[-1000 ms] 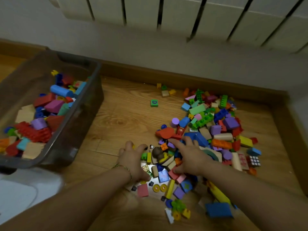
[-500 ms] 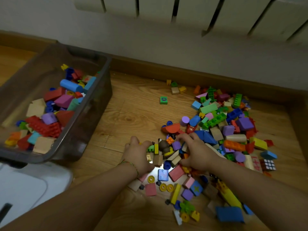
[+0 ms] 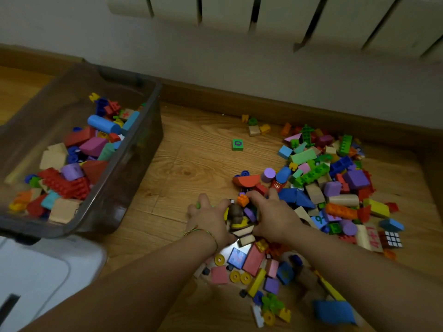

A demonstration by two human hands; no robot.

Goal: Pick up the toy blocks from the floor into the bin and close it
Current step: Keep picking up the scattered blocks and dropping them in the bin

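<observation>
Wooden floor [image 3: 187, 168], left hand [image 3: 208, 219], right hand [image 3: 275, 219] around blocks [image 3: 236, 212] (bin [image 3: 134, 178] nearby).

You have one view, from the camera on your head, facing forward and tilted down at the floor [image 3: 191, 168]. It sits near: your arms [image 3: 143, 283] reach in from the bottom edge. The bin [image 3: 134, 178] fills the left, the blocks [image 3: 335, 178] the right, and the wall [image 3: 215, 56] and radiator [image 3: 239, 8] cross the top.
</observation>
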